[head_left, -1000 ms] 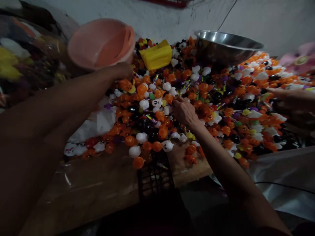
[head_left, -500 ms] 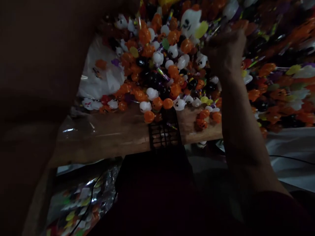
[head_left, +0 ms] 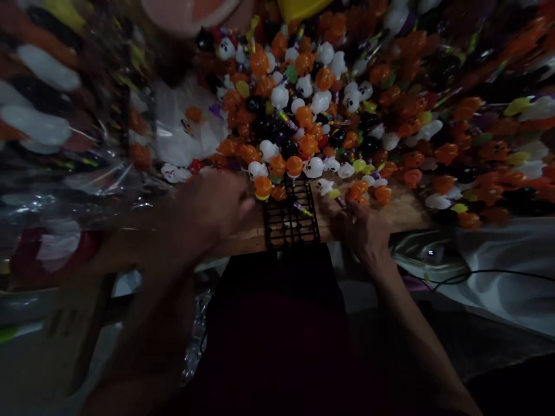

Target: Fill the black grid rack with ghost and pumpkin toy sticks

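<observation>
My right hand is low over the front of the wooden table, its fingers closed on the lower end of a ghost-topped candy tube. The white ghost head points up and left, with a yellow piece under it. On the table's front edge, just left of that hand, lies a black grid tray with a loose striped candy tube on it. My left hand is left of the tray, smeared by motion, its fingertips near an orange pumpkin topper. Whether it holds anything is unclear.
A big heap of pumpkin, ghost and black toppers covers the back of the table. Clear plastic bags of similar pieces bulge at left. A pink bowl stands behind. A black cable crosses white sheeting at right.
My right hand has come down and nearer from above the heap, bringing the ghost-topped tube. My left arm, which blocked the left side, has dropped, and my left hand shows beside the tray.
</observation>
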`<act>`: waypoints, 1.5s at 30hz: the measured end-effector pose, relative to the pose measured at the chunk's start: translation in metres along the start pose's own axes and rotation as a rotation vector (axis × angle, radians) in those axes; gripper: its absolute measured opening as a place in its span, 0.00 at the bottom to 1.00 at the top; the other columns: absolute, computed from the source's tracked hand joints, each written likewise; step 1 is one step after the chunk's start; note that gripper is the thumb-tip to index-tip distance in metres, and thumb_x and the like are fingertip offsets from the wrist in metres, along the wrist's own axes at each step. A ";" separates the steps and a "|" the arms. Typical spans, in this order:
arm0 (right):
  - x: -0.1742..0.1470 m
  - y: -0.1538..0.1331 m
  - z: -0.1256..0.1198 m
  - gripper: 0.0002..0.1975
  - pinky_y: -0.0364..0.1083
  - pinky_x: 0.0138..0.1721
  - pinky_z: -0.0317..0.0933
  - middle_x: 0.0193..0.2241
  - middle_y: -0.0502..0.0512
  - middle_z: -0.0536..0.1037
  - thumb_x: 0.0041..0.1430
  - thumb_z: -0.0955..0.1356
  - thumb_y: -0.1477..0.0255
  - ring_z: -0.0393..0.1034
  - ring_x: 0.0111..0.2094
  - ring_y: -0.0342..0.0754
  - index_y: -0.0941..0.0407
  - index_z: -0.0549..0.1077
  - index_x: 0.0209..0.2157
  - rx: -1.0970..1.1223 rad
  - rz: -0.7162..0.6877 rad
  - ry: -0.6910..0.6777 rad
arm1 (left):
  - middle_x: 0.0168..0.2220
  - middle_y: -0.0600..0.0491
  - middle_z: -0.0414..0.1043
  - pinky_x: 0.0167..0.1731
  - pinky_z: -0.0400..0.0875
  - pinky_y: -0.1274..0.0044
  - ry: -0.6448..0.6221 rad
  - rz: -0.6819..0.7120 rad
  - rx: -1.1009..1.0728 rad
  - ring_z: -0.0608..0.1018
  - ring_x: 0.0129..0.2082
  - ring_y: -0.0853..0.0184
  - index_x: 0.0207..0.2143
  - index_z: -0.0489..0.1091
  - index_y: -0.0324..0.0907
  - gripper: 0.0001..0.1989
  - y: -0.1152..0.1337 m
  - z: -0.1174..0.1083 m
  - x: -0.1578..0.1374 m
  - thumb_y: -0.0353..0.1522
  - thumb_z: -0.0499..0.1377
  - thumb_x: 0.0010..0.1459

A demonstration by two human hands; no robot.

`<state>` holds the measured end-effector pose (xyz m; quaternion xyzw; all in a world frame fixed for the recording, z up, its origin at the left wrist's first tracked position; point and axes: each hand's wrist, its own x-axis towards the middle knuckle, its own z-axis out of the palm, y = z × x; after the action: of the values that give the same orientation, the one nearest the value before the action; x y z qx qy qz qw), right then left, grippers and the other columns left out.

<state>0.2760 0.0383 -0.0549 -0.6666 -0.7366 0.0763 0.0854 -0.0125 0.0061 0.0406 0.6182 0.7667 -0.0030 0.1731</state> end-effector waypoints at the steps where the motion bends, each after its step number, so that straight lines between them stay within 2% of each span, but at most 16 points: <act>1: -0.001 -0.006 0.002 0.17 0.47 0.33 0.60 0.45 0.65 0.79 0.67 0.67 0.66 0.73 0.36 0.53 0.57 0.76 0.53 0.009 -0.017 0.052 | 0.38 0.47 0.79 0.47 0.76 0.63 0.014 0.003 -0.010 0.81 0.42 0.57 0.36 0.77 0.38 0.08 0.002 0.017 -0.005 0.35 0.66 0.62; 3: -0.003 -0.022 0.006 0.17 0.47 0.33 0.60 0.51 0.65 0.76 0.69 0.66 0.65 0.72 0.39 0.52 0.55 0.75 0.55 0.050 -0.082 0.150 | 0.34 0.46 0.80 0.43 0.75 0.66 0.077 -0.005 -0.066 0.82 0.39 0.55 0.35 0.78 0.39 0.04 0.003 0.055 -0.009 0.31 0.67 0.59; 5: -0.003 -0.042 0.013 0.14 0.47 0.34 0.60 0.49 0.64 0.76 0.69 0.65 0.66 0.71 0.40 0.52 0.55 0.77 0.50 0.098 -0.188 0.161 | 0.40 0.44 0.82 0.42 0.74 0.69 0.192 -0.018 -0.148 0.83 0.41 0.55 0.42 0.78 0.40 0.09 -0.001 0.087 -0.003 0.33 0.68 0.59; 7: 0.000 -0.061 0.023 0.11 0.47 0.35 0.59 0.46 0.64 0.76 0.69 0.64 0.69 0.69 0.40 0.53 0.56 0.78 0.46 0.118 -0.273 0.081 | 0.44 0.44 0.82 0.43 0.74 0.70 0.305 -0.017 -0.226 0.82 0.44 0.55 0.47 0.77 0.41 0.15 -0.007 0.106 0.009 0.36 0.68 0.58; 9: 0.005 -0.074 0.031 0.11 0.47 0.35 0.58 0.44 0.63 0.76 0.69 0.63 0.73 0.68 0.40 0.52 0.56 0.78 0.43 0.114 -0.304 -0.021 | 0.42 0.45 0.82 0.40 0.73 0.72 0.365 0.003 -0.298 0.83 0.41 0.56 0.45 0.77 0.40 0.15 -0.012 0.114 0.025 0.38 0.67 0.57; 11: 0.006 -0.075 0.033 0.13 0.46 0.35 0.56 0.43 0.62 0.76 0.69 0.62 0.76 0.67 0.40 0.52 0.56 0.78 0.43 0.115 -0.317 -0.070 | 0.35 0.48 0.82 0.33 0.71 0.74 0.374 0.030 -0.364 0.82 0.33 0.59 0.40 0.78 0.40 0.14 -0.015 0.115 0.039 0.41 0.66 0.58; 13: 0.001 -0.066 0.031 0.13 0.46 0.35 0.56 0.42 0.61 0.75 0.70 0.62 0.75 0.67 0.41 0.52 0.56 0.78 0.43 0.117 -0.315 -0.053 | 0.29 0.50 0.80 0.28 0.67 0.75 0.373 0.050 -0.418 0.79 0.28 0.62 0.35 0.79 0.41 0.14 -0.017 0.116 0.048 0.43 0.65 0.58; 16: -0.011 -0.046 0.025 0.12 0.46 0.35 0.56 0.39 0.60 0.76 0.71 0.62 0.73 0.67 0.39 0.51 0.55 0.79 0.41 0.089 -0.275 -0.010 | 0.27 0.50 0.79 0.29 0.67 0.74 0.380 0.055 -0.478 0.78 0.27 0.62 0.30 0.78 0.41 0.17 -0.020 0.118 0.049 0.46 0.63 0.57; 19: -0.014 -0.034 0.030 0.14 0.46 0.35 0.58 0.38 0.60 0.77 0.72 0.62 0.72 0.68 0.37 0.50 0.56 0.80 0.41 0.102 -0.297 0.010 | 0.24 0.50 0.77 0.30 0.68 0.73 0.405 0.042 -0.522 0.77 0.26 0.61 0.28 0.77 0.41 0.20 -0.021 0.120 0.044 0.49 0.63 0.55; 24: -0.014 -0.013 0.038 0.15 0.46 0.36 0.63 0.39 0.60 0.79 0.72 0.63 0.68 0.71 0.35 0.48 0.55 0.81 0.48 0.246 -0.333 0.166 | 0.26 0.52 0.78 0.32 0.70 0.74 0.400 0.059 -0.558 0.79 0.28 0.62 0.36 0.80 0.43 0.19 -0.022 0.121 0.041 0.48 0.59 0.59; 30: -0.015 0.024 0.017 0.14 0.48 0.39 0.67 0.39 0.60 0.79 0.70 0.64 0.65 0.74 0.38 0.51 0.53 0.80 0.47 0.251 -0.049 0.385 | 0.23 0.50 0.76 0.28 0.65 0.73 0.421 0.073 -0.499 0.74 0.24 0.63 0.27 0.76 0.42 0.19 -0.021 0.121 0.045 0.49 0.61 0.56; 32: 0.000 0.022 0.017 0.15 0.49 0.39 0.67 0.41 0.61 0.78 0.70 0.64 0.64 0.73 0.38 0.52 0.55 0.79 0.47 0.213 -0.005 0.378 | 0.26 0.50 0.78 0.28 0.66 0.74 0.412 0.091 -0.510 0.76 0.26 0.64 0.30 0.77 0.42 0.18 -0.019 0.120 0.044 0.47 0.61 0.57; 36: 0.024 -0.001 0.024 0.16 0.48 0.35 0.64 0.47 0.64 0.75 0.69 0.64 0.65 0.71 0.36 0.51 0.56 0.77 0.51 0.149 0.055 0.323 | 0.30 0.49 0.81 0.31 0.69 0.74 0.394 0.050 -0.475 0.80 0.30 0.61 0.32 0.79 0.42 0.17 -0.019 0.120 0.037 0.46 0.62 0.55; 38: 0.022 -0.012 0.028 0.16 0.47 0.34 0.63 0.47 0.64 0.74 0.69 0.64 0.65 0.70 0.36 0.51 0.56 0.76 0.52 0.127 0.044 0.265 | 0.28 0.49 0.80 0.31 0.70 0.73 0.392 0.016 -0.442 0.80 0.29 0.60 0.31 0.79 0.42 0.17 -0.021 0.121 0.032 0.47 0.63 0.55; 42: 0.012 -0.017 0.035 0.15 0.48 0.33 0.61 0.44 0.65 0.74 0.69 0.62 0.67 0.69 0.35 0.51 0.58 0.77 0.46 0.073 -0.046 0.125 | 0.26 0.49 0.79 0.32 0.72 0.72 0.376 -0.003 -0.448 0.80 0.29 0.59 0.29 0.78 0.42 0.19 -0.026 0.125 0.024 0.49 0.63 0.55; 45: 0.014 -0.005 0.036 0.14 0.47 0.31 0.59 0.41 0.63 0.75 0.68 0.62 0.68 0.69 0.33 0.51 0.57 0.77 0.41 0.083 -0.062 0.136 | 0.25 0.50 0.78 0.31 0.73 0.73 0.353 -0.010 -0.498 0.81 0.31 0.58 0.29 0.79 0.42 0.18 -0.029 0.127 0.023 0.48 0.64 0.55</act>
<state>0.2613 0.0512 -0.0881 -0.6431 -0.7455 0.0585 0.1651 -0.0112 -0.0066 -0.0910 0.5440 0.7651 0.2917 0.1831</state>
